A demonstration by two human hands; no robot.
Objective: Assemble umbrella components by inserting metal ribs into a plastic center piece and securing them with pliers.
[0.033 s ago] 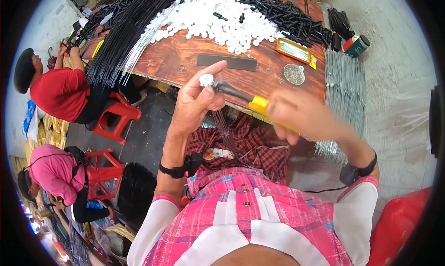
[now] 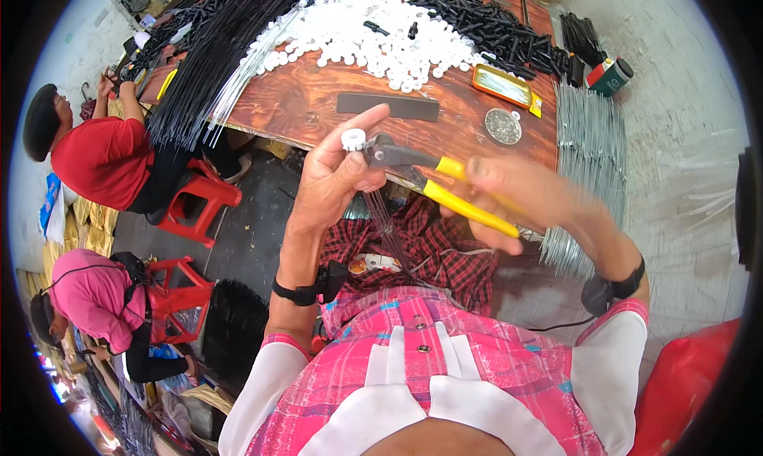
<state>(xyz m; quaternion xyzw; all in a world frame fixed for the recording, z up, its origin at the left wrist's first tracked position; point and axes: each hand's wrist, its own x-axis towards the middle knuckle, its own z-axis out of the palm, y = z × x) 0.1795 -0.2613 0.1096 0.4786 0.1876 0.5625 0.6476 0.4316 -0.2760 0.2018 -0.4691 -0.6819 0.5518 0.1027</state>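
Over the table's near edge, my left hand is closed on a small white plastic ring, its index finger stretched out. A bundle of thin wires hangs down from under that hand. My right hand, partly smeared by motion, grips pliers with yellow handles spread apart. The dark jaws of the pliers are beside the ring, at the left fingertips. Whether the jaws touch a wire is too small to tell.
The wooden table bears a dark flat bar, a heap of white rings, black parts, a yellow tin and a round clear lid. Long wires overhang its right side. Two people work at the left.
The pliers' handles have gone from close together to spread apart, and the jaws have turned into fuller view. My left hand and the white ring stay in place.
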